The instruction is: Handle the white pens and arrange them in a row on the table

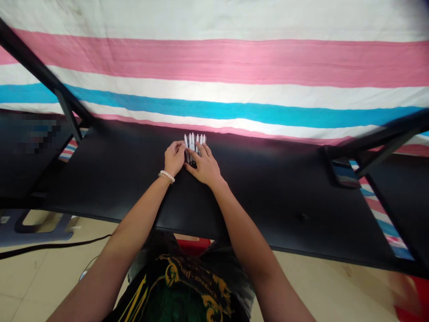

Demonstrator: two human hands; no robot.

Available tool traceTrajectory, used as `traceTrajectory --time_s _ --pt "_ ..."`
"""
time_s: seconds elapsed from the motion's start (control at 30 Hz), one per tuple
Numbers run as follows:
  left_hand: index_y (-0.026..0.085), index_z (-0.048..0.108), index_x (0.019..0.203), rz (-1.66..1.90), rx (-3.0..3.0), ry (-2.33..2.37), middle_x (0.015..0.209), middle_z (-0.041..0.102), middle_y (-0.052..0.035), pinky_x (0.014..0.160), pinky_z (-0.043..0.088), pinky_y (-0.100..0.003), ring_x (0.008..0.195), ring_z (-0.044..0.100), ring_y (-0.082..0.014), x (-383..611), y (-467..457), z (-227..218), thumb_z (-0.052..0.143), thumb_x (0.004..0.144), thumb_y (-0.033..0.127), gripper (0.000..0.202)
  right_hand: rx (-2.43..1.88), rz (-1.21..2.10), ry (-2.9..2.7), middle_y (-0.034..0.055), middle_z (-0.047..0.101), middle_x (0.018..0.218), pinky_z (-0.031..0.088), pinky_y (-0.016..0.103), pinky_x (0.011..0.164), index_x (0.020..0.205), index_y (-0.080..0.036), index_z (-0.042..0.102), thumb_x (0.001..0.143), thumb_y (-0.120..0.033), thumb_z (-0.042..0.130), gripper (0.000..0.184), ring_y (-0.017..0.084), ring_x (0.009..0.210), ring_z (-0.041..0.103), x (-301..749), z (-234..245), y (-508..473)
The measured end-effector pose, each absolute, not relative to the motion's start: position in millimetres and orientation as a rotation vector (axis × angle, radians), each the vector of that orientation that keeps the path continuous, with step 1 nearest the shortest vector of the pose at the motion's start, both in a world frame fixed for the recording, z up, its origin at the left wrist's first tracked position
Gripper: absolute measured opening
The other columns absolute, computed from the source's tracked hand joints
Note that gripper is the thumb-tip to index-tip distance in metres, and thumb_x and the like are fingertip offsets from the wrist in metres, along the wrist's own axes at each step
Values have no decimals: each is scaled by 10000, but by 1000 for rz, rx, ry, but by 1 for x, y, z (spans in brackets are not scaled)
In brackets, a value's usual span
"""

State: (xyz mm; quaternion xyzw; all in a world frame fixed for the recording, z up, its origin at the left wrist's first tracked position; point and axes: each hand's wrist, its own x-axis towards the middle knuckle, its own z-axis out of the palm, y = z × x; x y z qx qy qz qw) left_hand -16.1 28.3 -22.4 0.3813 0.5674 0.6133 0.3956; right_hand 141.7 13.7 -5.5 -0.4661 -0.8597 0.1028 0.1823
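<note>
Head view: the left hand [174,157], a beaded bracelet [166,176] at its wrist, and the right hand [205,166] close their fingers snugly around upright-looking white pens [193,150], bunched together on the black desk [275,201], below a striped cloth [214,62].

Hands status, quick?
Left hand: curled against the white pens, grip unclear.
Right hand: fingers over the white pens, can't tell if holding.
</note>
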Motion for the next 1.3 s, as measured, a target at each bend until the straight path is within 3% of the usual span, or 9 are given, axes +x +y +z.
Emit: traceTrajectory --time_s 0.2,0.6,0.77,0.9,1.03,1.3 --pt "205 721 926 1487 1248 1592 955 739 -84 846 521 -364 875 683 -225 -18 23 -19 623 905 326 158 -1314 301 -2443 63 219 1708 301 575 1241 1541 -278 474 984 -478 557 597 387 1573 168 140 -8 10" --pt "214 622 780 1357 1267 1605 702 669 -29 676 508 -328 603 635 -182 -15 18 -8 558 955 381 250 -1414 303 -2410 116 172 1719 227 569 1269 1577 -212 420 1022 -426 493 599 396 1587 110 144 1 -57" --pt "222 605 697 1440 1394 1758 666 614 -11 798 463 -341 661 570 -190 -15 16 -1 648 909 337 245 -1447 352 -2367 105 158 1723 261 578 1258 1564 -219 444 1017 -407 502 581 399 1586 118 141 5 -103" --pt "223 722 814 1399 1466 1491 807 725 -39 822 484 -331 760 651 -206 -12 11 2 676 903 390 195 -1421 388 -2369 107 167 1720 294 567 1250 1552 -229 462 1015 -409 502 568 395 1584 138 137 6 -128" --pt "230 799 916 1162 1676 1225 916 785 -68 848 517 -347 859 719 -239 -7 4 1 555 972 519 383 -1397 390 -2371 117 203 1710 308 559 1248 1547 -224 471 1009 -401 509 568 390 1581 159 135 6 -139" --pt "231 831 842 1122 1661 1158 891 799 -96 863 556 -383 875 749 -262 -2 3 -6 388 997 660 635 -1432 371 -2356 85 201 1713 310 546 1249 1541 -244 480 1000 -414 515 568 384 1582 162 135 8 -140"
